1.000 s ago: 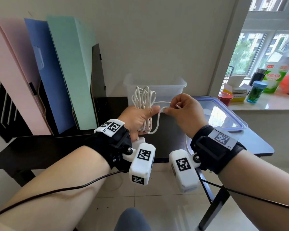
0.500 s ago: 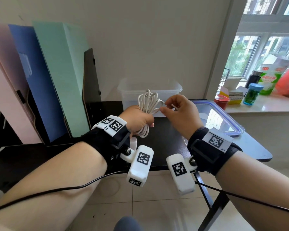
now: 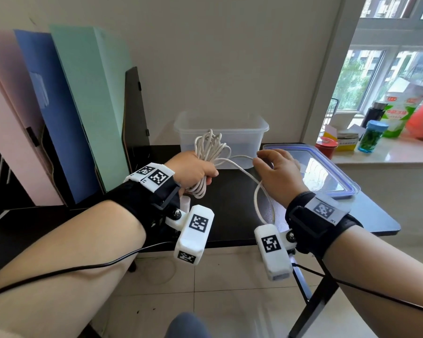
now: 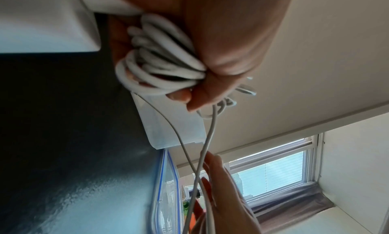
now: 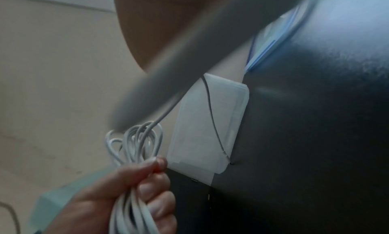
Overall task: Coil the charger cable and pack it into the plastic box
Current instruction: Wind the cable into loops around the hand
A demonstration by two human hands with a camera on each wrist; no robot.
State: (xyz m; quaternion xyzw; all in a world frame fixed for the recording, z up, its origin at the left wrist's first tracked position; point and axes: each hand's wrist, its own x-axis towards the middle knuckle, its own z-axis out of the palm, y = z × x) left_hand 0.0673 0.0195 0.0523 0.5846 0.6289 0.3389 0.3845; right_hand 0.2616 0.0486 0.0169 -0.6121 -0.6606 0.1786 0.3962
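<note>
The left hand (image 3: pixel 193 170) has its grip curled tight round the coiled white charger cable (image 3: pixel 211 148), loops standing above the fist. Just beyond that grip stands the clear, lidless plastic box (image 3: pixel 220 123), its near rim close behind the loops. A free strand runs rightward to the right hand (image 3: pixel 277 176), whose fingers (image 4: pixel 212 174) lie nearly straight, the strand draped across them. Below both, bare black tabletop (image 3: pixel 232 203) reaches its front edge.

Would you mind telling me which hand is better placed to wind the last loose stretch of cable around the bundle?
Right. The right hand already has the loose strand running from the cable bundle draped at its fingers, free to move. The left hand is occupied, its grip closed around the coils.
</note>
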